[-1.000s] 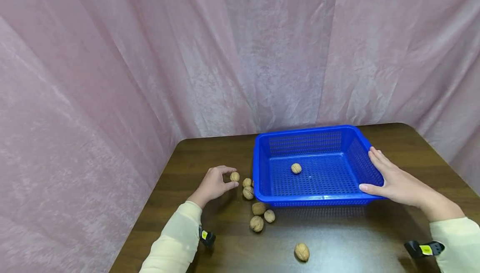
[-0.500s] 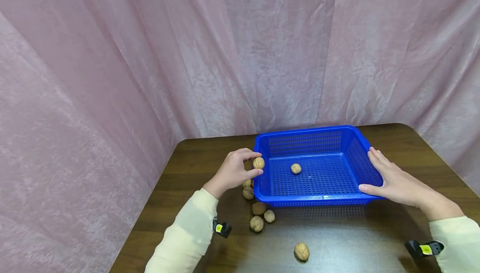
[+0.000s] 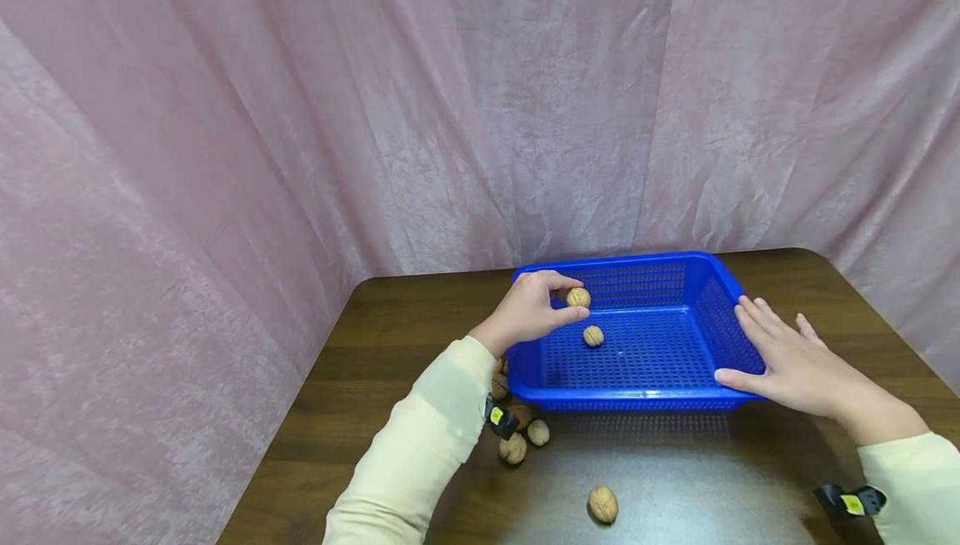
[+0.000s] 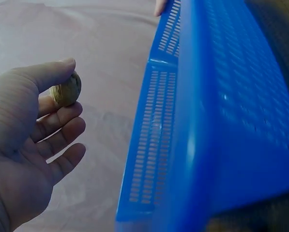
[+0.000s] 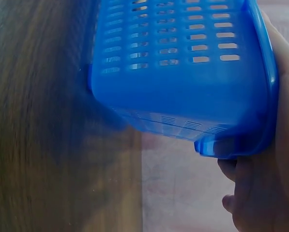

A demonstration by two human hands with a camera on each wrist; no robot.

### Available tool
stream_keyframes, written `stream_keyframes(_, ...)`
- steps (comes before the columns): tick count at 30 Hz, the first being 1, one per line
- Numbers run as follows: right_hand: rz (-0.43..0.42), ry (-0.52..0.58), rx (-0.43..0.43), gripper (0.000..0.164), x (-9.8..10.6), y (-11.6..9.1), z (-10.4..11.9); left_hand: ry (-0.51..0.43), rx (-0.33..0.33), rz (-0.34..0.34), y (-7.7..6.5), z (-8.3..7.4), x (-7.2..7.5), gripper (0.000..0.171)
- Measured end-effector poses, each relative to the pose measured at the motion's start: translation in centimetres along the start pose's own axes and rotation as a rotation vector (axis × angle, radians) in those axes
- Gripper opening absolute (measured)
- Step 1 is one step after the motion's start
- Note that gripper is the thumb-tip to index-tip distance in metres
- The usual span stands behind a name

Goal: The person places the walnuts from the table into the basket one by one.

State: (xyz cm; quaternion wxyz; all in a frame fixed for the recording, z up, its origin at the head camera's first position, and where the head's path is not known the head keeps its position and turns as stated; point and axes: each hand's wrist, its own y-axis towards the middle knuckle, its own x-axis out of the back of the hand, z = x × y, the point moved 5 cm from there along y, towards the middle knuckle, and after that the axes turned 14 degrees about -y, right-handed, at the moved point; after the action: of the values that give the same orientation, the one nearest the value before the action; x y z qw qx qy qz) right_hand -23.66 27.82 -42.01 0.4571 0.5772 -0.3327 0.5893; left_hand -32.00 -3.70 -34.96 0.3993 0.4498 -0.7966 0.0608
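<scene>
Beside loose walnuts point(image 3: 513, 448) on the counter point(image 3: 405, 312), the left hand point(image 3: 528, 309) pinches a walnut point(image 3: 578, 299) over the blue basket point(image 3: 645, 395), apparently mid-transfer, the next move likely calling for a low release near the walnut inside point(image 3: 593, 336), while the right hand point(image 3: 798, 366), fingers spread, rests against the right rim.

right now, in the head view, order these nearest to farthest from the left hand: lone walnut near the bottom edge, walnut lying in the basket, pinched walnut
1. Pinched walnut: held in the left hand.
2. Lying walnut: inside the blue basket.
3. Lone walnut: on the table, in front of the basket.
</scene>
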Motion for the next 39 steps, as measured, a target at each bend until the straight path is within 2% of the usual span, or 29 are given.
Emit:
stream_keyframes(7,-0.007,-0.076,0.012,0.099,0.1,-0.1,0.2,-0.037,0.084,0.036,3.9,1.0,-2.0,0.039)
stream_keyframes(11,-0.002,-0.066,0.011,0.099,0.0,0.0,0.4,-0.064,0.131,0.049,5.7,2.6,-3.0,0.035)
stream_keyframes(14,0.001,-0.058,0.005,0.099,-0.2,-0.1,0.4,-0.075,0.167,0.037,6.7,3.8,-3.4,0.035)
stream_keyframes(17,-0.003,-0.054,-0.001,0.099,-0.3,-0.1,0.3,-0.066,0.174,0.016,7.4,4.8,-3.6,0.039)
stream_keyframes(20,-0.008,-0.046,-0.007,0.099,-0.4,-0.2,0.3,-0.047,0.186,0.001,7.8,5.9,-3.8,0.04)
stream_keyframes(24,-0.019,-0.042,-0.007,0.098,-0.4,-0.2,0.3,-0.049,0.254,-0.012,7.5,7.7,-4.4,0.04)
stream_keyframes(27,-0.021,-0.043,0.003,0.099,-0.6,-0.1,0.4,-0.048,0.325,0.001,6.7,9.0,-4.9,0.042)
stream_keyframes(30,-0.022,-0.041,0.008,0.098,-0.7,-0.1,0.3,-0.047,0.361,0.026,6.4,9.6,-5.4,0.042)
stream_keyframes(33,-0.02,-0.042,0.003,0.098,-0.8,-0.2,0.1,-0.039,0.354,0.06,6.5,9.7,-5.9,0.042)
stream_keyframes(39,-0.012,-0.033,-0.003,0.098,-0.8,-0.3,-0.2,0.053,0.334,0.19,6.8,10.1,-7.2,0.043)
